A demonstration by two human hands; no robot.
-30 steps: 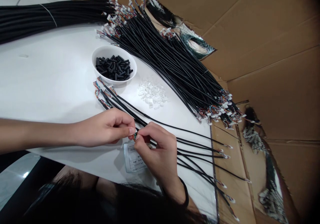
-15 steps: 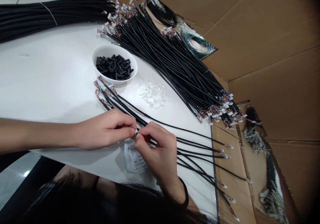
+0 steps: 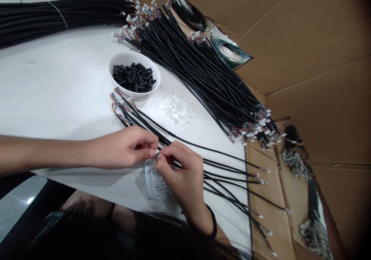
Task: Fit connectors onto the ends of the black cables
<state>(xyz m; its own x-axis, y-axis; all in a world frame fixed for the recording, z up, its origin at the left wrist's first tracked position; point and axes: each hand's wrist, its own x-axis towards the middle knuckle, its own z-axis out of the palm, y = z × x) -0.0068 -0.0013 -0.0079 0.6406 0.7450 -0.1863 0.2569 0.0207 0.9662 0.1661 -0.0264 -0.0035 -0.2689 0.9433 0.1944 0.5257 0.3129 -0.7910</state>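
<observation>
My left hand [image 3: 130, 146] comes in from the left, its thumb and forefinger pinching a small white connector [image 3: 157, 151]. Close against it, my right hand [image 3: 182, 167] pinches the thin coloured wires [image 3: 157, 156] at that connector. A black band circles my right wrist. Several black cables [image 3: 153, 127] with coloured wire ends and white plugs lie beyond and under my hands, running to the right edge of the table. A printed label bag [image 3: 155, 182] lies beneath my right hand, partly covered by it.
A white bowl [image 3: 111, 74] holds short black tubes. Beside it is a pile of small white pieces [image 3: 179, 109]. Large bundles of black cables [image 3: 185, 62] lie at the back. Cardboard [image 3: 319, 117] stands along the right of the white table [image 3: 58, 97].
The view has shifted slightly. Both hands keep nearly the same pinched pose, with the left forearm a little higher in view.
</observation>
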